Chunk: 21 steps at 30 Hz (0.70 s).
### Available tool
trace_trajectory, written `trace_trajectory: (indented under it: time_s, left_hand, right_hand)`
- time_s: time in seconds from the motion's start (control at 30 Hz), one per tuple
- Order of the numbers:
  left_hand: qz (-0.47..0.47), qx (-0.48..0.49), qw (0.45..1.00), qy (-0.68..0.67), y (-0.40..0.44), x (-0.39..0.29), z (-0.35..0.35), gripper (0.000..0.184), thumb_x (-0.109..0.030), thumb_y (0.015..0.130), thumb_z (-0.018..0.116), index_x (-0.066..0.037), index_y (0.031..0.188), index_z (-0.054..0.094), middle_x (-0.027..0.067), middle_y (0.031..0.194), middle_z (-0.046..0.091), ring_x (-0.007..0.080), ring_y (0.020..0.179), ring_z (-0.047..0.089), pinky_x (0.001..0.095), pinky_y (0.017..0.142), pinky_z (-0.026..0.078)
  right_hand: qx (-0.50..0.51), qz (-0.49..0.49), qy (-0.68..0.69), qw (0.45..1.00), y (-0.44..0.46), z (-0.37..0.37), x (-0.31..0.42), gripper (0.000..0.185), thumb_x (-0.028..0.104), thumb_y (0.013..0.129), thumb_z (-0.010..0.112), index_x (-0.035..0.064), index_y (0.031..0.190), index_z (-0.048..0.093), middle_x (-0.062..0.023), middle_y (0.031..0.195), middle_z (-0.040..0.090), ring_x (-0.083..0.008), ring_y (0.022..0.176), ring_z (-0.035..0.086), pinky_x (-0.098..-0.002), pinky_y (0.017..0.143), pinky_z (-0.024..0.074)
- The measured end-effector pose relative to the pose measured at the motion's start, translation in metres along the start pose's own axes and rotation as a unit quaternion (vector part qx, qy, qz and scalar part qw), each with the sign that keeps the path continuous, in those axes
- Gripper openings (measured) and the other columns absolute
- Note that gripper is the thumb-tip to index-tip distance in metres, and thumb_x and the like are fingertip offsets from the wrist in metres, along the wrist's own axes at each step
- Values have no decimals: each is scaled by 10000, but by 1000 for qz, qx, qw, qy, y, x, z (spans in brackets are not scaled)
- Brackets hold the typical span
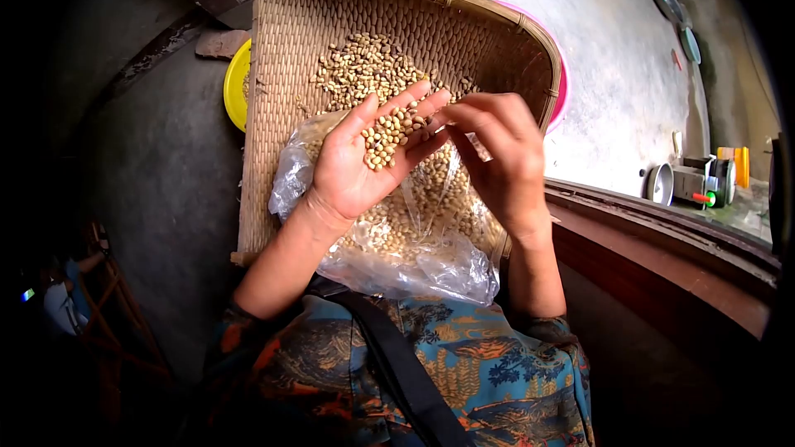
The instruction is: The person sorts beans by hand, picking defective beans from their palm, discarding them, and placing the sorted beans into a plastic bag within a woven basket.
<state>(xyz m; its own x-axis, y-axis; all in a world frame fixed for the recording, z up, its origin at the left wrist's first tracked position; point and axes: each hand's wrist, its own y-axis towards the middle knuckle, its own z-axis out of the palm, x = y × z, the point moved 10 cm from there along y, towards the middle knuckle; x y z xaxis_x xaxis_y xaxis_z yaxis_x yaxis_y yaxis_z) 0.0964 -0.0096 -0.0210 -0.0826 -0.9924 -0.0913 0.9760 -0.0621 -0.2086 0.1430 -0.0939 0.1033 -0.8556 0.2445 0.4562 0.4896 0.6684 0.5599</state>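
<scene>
On the uncurled left hand [348, 167], beans [383, 139] sit just left of the right hand [509, 149]; can't tell if I'm pinching.

No legible text, no labels, no numbers

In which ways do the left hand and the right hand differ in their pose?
The left hand is palm up with fingers extended; the right hand shows its back, fingers bent. The left hand cradles a small heap of beans, while the right hand's fingertips meet near the left hand's fingers; whether they pinch anything is unclear. Both are bare, above the woven basket.
</scene>
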Motion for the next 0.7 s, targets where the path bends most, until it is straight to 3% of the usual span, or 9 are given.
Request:
trace_trajectory:
  time_s: [0.13,0.23,0.33,0.47,0.53,0.67,0.7]
  left_hand:
    - [-5,-2,999,35,-4,1,-4,547,-366,1048,348,19,1428,422,133,1430,476,214,1243,480,385,1072,387]
    - [0,-42,998,45,-3,2,-10,523,-350,1048,354,13,1410,458,96,1390,510,191,1219,477,354,1031,399]
    - [-12,-46,998,34,-3,4,-16,551,-352,1049,353,24,1450,396,103,1434,476,201,1309,434,362,1139,314]
    - [-20,-52,998,33,-4,5,-21,531,-351,1048,358,23,1416,442,92,1420,492,199,1284,451,368,1122,333]
    - [-10,-83,996,40,-4,3,-21,502,-343,1048,364,20,1361,513,86,1389,523,200,1235,483,378,1087,375]
    - [-13,-32,999,0,-2,3,-22,486,-318,1050,370,36,1354,507,109,1400,511,225,1263,478,395,1104,373]
    - [-12,-21,999,-20,-1,4,-23,485,-312,1050,368,42,1355,499,120,1397,510,236,1271,474,405,1110,372]
  right_hand:
    - [97,5,34,995,-1,35,6,330,8,722,734,19,1040,646,-117,932,614,-296,836,596,-380,722,509]
    - [125,5,22,992,1,42,7,340,22,737,722,20,1063,630,-114,918,596,-300,835,593,-393,726,508]
    - [165,-15,-45,985,0,50,11,300,31,765,703,14,1052,621,-114,916,595,-300,827,598,-402,714,514]
    - [197,-46,-109,973,-1,60,18,232,52,794,672,-2,1009,603,-121,902,596,-296,812,596,-402,696,522]
    - [191,-41,-101,976,1,59,17,226,31,783,672,4,996,602,-121,877,599,-297,800,606,-399,687,523]
    - [141,-29,-26,989,5,50,8,129,28,779,606,12,903,574,-123,779,584,-277,726,623,-394,653,532]
    - [132,15,50,990,4,47,-3,145,-25,788,634,2,925,595,-137,806,632,-275,720,658,-385,654,543]
